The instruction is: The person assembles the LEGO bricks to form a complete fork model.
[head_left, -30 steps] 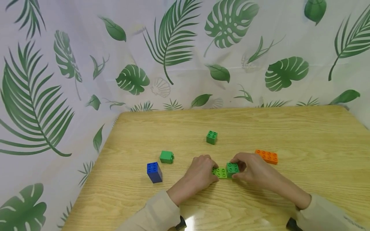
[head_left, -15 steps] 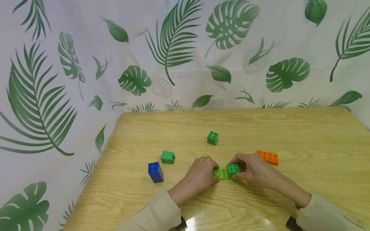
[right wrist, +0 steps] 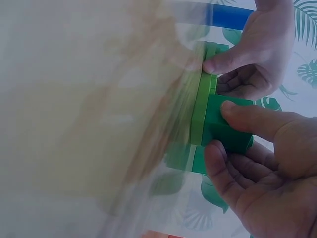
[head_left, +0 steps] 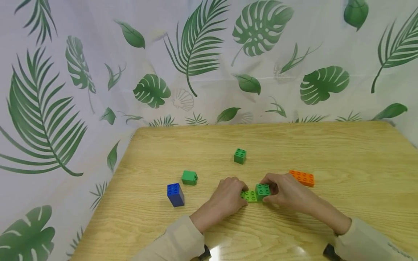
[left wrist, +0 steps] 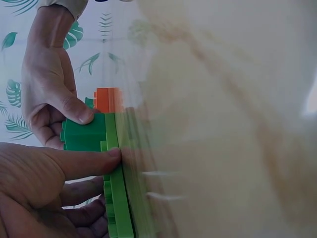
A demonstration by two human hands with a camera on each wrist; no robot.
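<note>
- Light green plate [head_left: 250, 195]: lies flat on the wooden table [head_left: 310, 145], between the two hands; its left end runs under the left hand's fingers, its studs face up.
- Left hand [head_left: 225, 195]: grips the plate, thumb against the near edge, other fingers curled at the far side.
- Right hand [head_left: 289, 190]: pinches the dark green brick [head_left: 262, 192] between thumb and fingers.
- Dark green brick: stands upright on the plate's right end, touching it; whether it is fully seated cannot be told.
- Orange brick [head_left: 303, 178]: just beyond the right hand, studs up, partly covered by that hand.
- Green block [head_left: 240, 156]: beyond the gap between the hands, apart from both, studs up.
- Tipped green block [head_left: 189, 177]: left of the left hand, on its side, studs toward that hand.
- Blue block [head_left: 175, 195]: left of the left hand, upright, just nearer than the tipped green block.
</note>
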